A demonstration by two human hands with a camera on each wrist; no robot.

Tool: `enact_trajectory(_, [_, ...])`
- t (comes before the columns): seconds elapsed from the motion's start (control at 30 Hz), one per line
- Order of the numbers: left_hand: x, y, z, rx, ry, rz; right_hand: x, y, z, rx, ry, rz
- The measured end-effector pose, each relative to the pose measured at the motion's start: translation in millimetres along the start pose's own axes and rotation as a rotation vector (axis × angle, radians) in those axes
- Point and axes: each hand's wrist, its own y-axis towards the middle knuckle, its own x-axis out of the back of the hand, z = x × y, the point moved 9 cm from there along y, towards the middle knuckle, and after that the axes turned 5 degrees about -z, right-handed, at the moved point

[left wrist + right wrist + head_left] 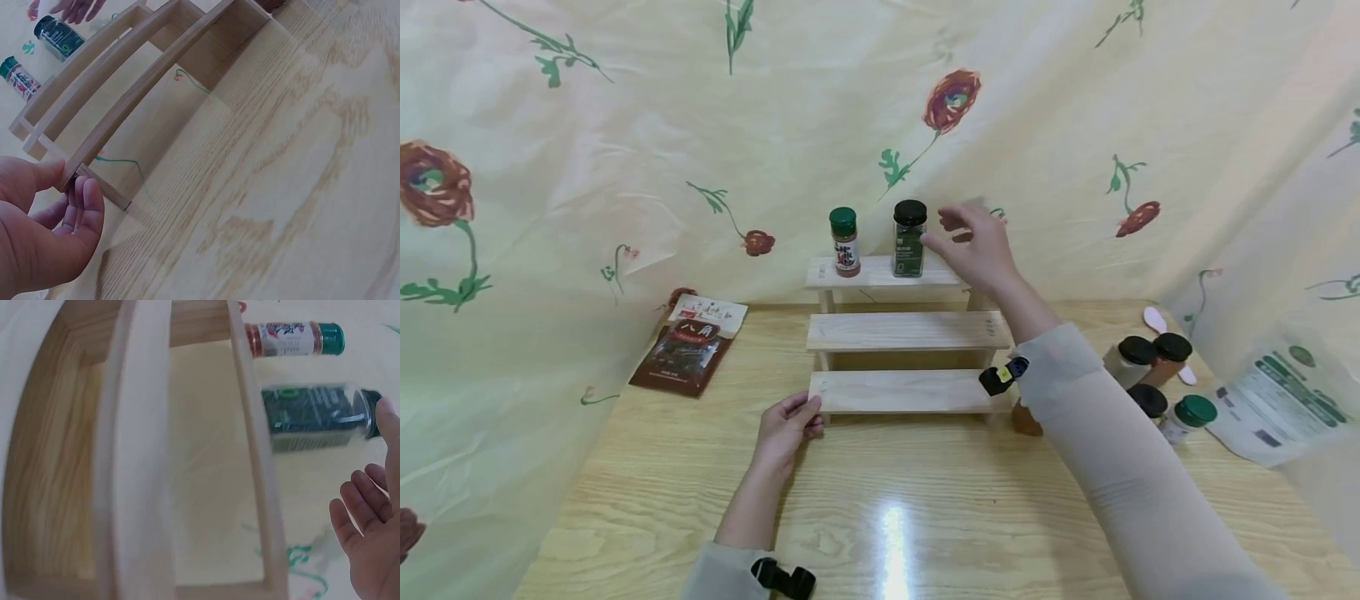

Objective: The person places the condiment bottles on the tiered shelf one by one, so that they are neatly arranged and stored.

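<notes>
A three-step wooden rack (pixel 910 332) stands on the table. At the left end of its lowest step, my left hand (pixel 784 433) pinches the board between thumb and fingers, as the left wrist view also shows. On the top step are a green-capped spice bottle (pixel 846 250) and, to its right, a black-capped spice jar (pixel 909 250) with a dark green label. Just right of that jar is my right hand (pixel 977 250), fingers loosely bent and apart, holding nothing. Its thumb lies close to the jar; whether they touch, I cannot tell.
A brown spice packet (pixel 688 350) lies left of the rack. To the right are several capped jars, one with a green cap (pixel 1196 410), a pale spoon (pixel 1154 320) and a white pouch (pixel 1273 408). A brown object (pixel 1026 419) shows partly beneath my right sleeve. Flowered cloth (pixel 820 125) hangs behind.
</notes>
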Motion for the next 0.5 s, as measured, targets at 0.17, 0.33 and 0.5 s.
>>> enact_trajectory(0.17, [0.4,-1.0,0.2,0.005,-0.006,-0.001,12,-15.5,-20,-0.009,0.007,-0.008])
enact_trajectory(0.33, [0.0,-1.6,-0.1,0.003,-0.012,0.001,25,-30.3,-36,-0.042,-0.002,-0.018])
enact_trajectory(0.5, [-0.7,-2.4,-0.1,0.003,-0.009,0.0,38,-43.8,-46,-0.036,0.001,-0.028])
